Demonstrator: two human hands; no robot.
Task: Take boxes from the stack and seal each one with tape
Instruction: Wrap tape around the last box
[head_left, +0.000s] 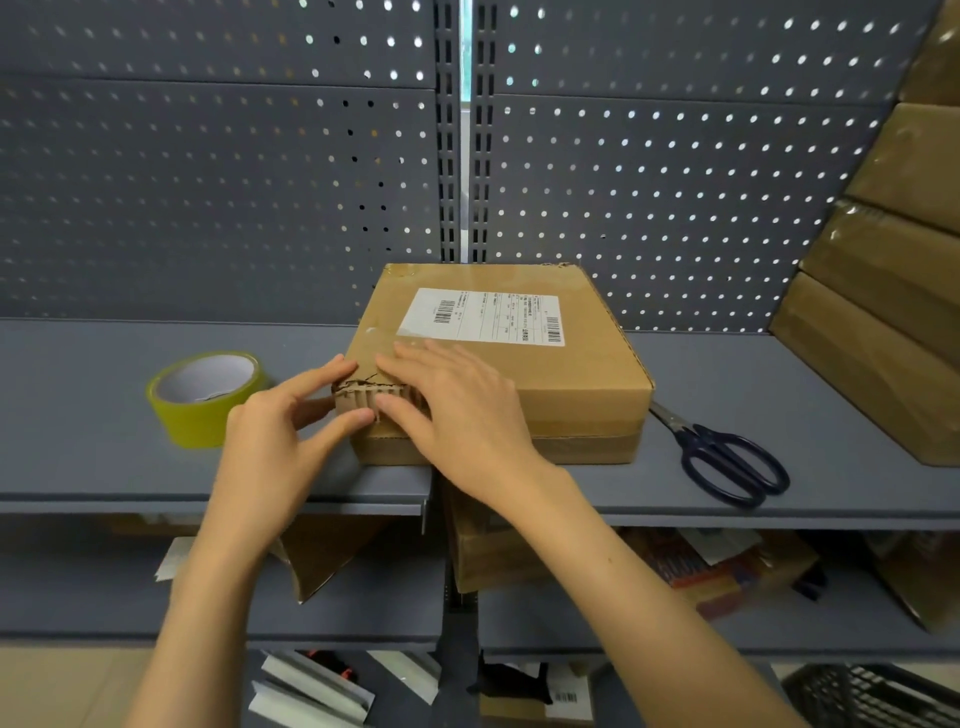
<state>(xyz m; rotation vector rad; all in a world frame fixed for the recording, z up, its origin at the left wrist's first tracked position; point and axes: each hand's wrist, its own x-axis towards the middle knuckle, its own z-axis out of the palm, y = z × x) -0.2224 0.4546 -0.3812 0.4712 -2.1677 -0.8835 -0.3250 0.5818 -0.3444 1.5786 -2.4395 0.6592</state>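
A flat brown cardboard box (566, 374) with a white shipping label (483, 315) lies on the grey shelf (78, 415) in the middle of the view. Its near left corner is torn and crumpled. My left hand (275, 441) pinches that corner from the left with thumb and fingers. My right hand (457, 410) lies flat over the same corner, fingers pointing left along the top and the thumb on the front face. A roll of yellow-green tape (202, 400) stands on the shelf to the left of my left hand. More brown boxes (893, 280) are stacked at the right edge.
Black-handled scissors (722, 457) lie on the shelf right of the box. A perforated grey back panel (208, 182) closes the rear. Lower shelves hold cardboard pieces, white strips and packets; a black basket (872, 696) sits at bottom right.
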